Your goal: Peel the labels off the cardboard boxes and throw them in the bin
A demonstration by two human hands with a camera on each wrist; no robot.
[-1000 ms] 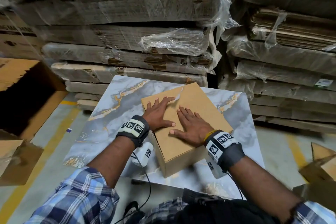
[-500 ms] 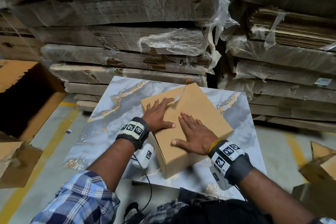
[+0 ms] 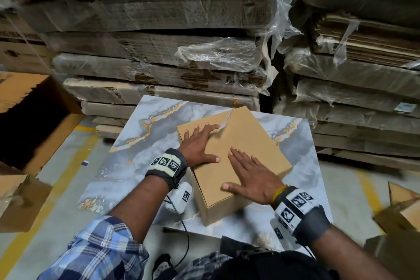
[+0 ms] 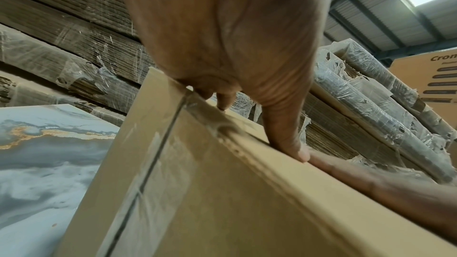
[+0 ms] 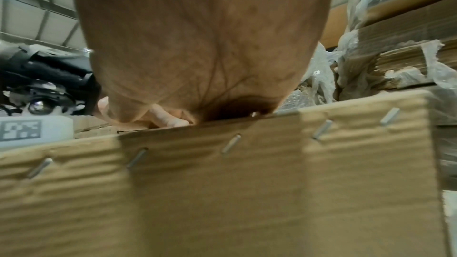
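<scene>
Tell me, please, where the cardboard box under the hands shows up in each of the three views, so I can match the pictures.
Head: the cardboard box sits mid-frame on the marble slab, both hands flat on its top.
Left wrist: the box fills the lower middle and right, beneath the left hand.
Right wrist: its stapled side fills the lower half, below the right hand.
Shared landmark: the plastic-wrapped cardboard stacks behind.

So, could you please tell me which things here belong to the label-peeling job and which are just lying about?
Job in hand:
- cardboard box, on the marble-patterned slab
- left hand, flat on it
- right hand, flat on it
- clear tape at the box's far edge

Lying about:
- wrapped cardboard stacks
- open carton, left
</scene>
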